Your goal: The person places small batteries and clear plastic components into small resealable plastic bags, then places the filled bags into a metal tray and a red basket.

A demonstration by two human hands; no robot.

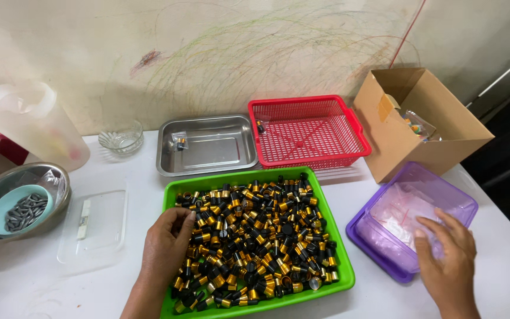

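Caps (pixel 255 236) under left hand (pixel 166 248); right hand (pixel 447 260) seemingly reaching purple tub (pixel 358 227).

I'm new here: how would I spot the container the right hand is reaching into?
Start at the green tray of black-and-gold caps, then look to its right. The purple tub sits there under the right hand: it alone is see-through violet, holding clear little bags.

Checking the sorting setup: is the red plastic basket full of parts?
No, the red plastic basket holds only one small dark piece near its back left corner.
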